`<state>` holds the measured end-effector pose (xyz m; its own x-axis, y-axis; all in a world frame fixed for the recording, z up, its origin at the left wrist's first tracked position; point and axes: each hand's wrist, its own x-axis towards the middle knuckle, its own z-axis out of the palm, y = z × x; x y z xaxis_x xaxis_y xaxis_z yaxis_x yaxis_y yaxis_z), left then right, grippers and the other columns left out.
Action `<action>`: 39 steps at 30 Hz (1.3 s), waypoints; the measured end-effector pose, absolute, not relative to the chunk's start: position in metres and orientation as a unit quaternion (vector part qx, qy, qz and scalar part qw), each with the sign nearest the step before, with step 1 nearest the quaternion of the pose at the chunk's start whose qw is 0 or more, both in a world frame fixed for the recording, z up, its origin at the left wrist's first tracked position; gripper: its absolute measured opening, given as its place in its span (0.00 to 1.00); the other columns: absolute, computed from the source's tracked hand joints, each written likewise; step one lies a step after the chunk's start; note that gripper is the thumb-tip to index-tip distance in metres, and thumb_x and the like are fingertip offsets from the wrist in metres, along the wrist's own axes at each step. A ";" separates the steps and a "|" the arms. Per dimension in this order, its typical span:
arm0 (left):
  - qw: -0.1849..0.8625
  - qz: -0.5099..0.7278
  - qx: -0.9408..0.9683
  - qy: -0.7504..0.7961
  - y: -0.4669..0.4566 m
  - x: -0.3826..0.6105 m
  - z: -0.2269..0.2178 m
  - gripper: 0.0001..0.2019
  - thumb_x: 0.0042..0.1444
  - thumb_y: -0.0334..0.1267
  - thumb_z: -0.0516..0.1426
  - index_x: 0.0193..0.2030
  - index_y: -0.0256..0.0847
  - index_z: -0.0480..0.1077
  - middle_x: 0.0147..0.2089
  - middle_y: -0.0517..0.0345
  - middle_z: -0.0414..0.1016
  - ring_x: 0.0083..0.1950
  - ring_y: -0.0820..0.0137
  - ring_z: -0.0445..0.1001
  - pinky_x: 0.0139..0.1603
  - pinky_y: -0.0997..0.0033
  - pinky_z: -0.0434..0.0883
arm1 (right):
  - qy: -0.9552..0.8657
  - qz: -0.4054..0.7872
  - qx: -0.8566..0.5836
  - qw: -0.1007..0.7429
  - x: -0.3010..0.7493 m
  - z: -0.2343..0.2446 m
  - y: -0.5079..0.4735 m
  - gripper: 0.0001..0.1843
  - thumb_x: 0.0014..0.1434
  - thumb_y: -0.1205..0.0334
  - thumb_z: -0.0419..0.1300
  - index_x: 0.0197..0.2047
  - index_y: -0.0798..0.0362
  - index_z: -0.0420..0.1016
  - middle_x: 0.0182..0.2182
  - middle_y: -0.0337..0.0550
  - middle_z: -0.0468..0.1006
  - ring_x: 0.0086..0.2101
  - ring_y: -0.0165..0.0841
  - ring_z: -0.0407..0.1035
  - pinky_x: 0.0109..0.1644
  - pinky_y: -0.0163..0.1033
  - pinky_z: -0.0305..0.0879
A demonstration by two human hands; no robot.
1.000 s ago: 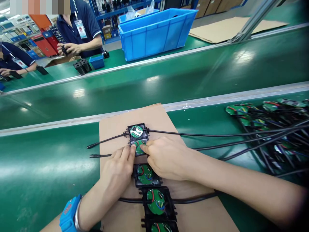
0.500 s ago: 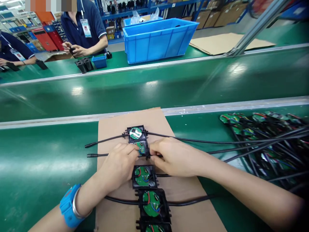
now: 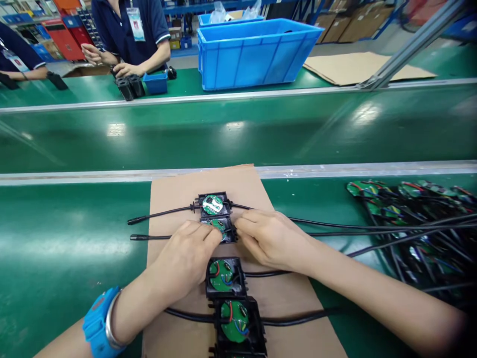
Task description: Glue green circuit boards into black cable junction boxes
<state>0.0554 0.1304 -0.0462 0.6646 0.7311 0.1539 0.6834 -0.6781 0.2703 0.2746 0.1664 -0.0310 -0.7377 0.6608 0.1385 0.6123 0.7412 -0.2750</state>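
Note:
Several black square housings with round green circuit boards lie in a row on a brown cardboard sheet [image 3: 179,199]. My left hand [image 3: 186,258], with a blue watch at the wrist, presses its closed fingers on the second housing [image 3: 225,229] from the far end. My right hand [image 3: 268,238] pinches the right side of the same housing, where its black cable leaves. The farthest housing [image 3: 212,204] shows a pale board and lies free. Two nearer housings [image 3: 222,276] [image 3: 235,318] sit below my hands.
A heap of cabled green boards [image 3: 410,223] lies at the right on the green bench. A conveyor belt [image 3: 238,134] runs across beyond the cardboard. Across it stand a blue crate [image 3: 257,49], a small blue bin [image 3: 155,82], black parts [image 3: 128,88] and a seated person [image 3: 130,35].
My fingers have shifted on the second housing: the right hand went from pressing the board to pinching its right edge. The view has tilted up slightly.

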 end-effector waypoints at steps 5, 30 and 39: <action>0.090 0.095 0.916 0.380 0.134 0.064 -0.039 0.27 0.50 0.21 0.49 0.57 0.38 0.65 0.42 0.52 0.71 0.41 0.62 0.67 0.42 0.60 0.67 | -0.949 0.053 -0.301 0.081 0.272 -0.040 0.166 0.16 0.61 0.73 0.45 0.31 0.57 0.72 0.30 0.48 0.74 0.31 0.34 0.67 0.35 0.38 0.62; 0.018 0.062 0.921 0.383 0.120 0.066 -0.029 0.25 0.52 0.25 0.51 0.59 0.35 0.64 0.48 0.48 0.71 0.43 0.60 0.68 0.42 0.58 0.66 | -0.898 0.189 -0.330 0.221 0.282 -0.043 0.164 0.11 0.59 0.70 0.51 0.32 0.56 0.75 0.29 0.44 0.73 0.33 0.33 0.64 0.41 0.39 0.63; 0.077 0.124 0.838 0.526 0.181 0.016 -0.030 0.03 0.57 0.30 0.55 0.37 0.36 0.70 0.38 0.52 0.74 0.42 0.62 0.73 0.44 0.60 0.71 | -0.851 0.130 -0.446 0.246 0.289 -0.057 0.190 0.09 0.61 0.68 0.52 0.42 0.60 0.69 0.36 0.52 0.74 0.40 0.39 0.67 0.44 0.45 0.66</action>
<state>0.0163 0.1811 -0.0304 0.4168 0.9002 0.1263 0.8622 -0.4355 0.2587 0.2894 0.1900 -0.0570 -0.4818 0.8226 0.3020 0.6949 0.5686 -0.4402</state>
